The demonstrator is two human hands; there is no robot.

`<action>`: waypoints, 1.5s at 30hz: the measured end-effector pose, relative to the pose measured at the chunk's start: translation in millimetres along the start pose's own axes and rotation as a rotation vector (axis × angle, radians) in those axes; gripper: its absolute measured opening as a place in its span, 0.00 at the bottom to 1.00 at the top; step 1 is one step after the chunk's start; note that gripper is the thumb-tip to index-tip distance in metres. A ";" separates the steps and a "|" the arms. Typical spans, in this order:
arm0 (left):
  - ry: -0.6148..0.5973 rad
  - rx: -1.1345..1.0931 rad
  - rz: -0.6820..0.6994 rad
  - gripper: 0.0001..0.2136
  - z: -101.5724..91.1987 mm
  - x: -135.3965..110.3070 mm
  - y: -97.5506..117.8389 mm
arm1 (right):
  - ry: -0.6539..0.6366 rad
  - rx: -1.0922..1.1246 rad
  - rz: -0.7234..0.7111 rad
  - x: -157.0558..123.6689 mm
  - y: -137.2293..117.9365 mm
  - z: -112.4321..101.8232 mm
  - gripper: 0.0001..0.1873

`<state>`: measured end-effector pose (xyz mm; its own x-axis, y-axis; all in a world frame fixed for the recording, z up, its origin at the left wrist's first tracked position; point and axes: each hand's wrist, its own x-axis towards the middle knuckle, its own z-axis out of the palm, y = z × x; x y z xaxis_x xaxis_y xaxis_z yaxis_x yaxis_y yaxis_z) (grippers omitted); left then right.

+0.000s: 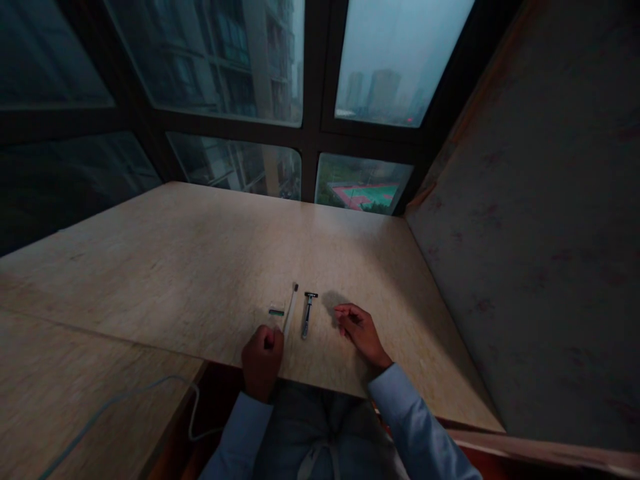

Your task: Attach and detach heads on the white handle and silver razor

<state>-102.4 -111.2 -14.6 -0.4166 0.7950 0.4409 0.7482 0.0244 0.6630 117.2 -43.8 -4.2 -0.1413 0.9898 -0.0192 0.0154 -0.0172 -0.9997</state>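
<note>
Silver razor (307,317) lies unheld beside the toothbrush (291,309), near the counter's (200,267) front edge; left hand (263,360) curled, grip unclear; right hand (362,333) loosely open.

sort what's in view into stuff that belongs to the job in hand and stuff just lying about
Likely part of the job:
- razor, between the hands
- toothbrush, lower end by the left hand
- small green-and-black piece, just beyond that hand; too small to identify

Likely just lying about:
- pale cable, off to the left
</note>
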 end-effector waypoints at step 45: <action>0.044 0.157 0.363 0.18 8.2 -3.8 -8.0 | 0.355 -0.221 -0.030 -77.1 13.2 -74.2 0.20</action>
<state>-102.6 -109.5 -26.6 -0.1297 0.7421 0.6577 0.9192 -0.1587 0.3603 201.7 -109.8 -15.0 0.2041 0.9774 0.0545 0.2343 0.0053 -0.9721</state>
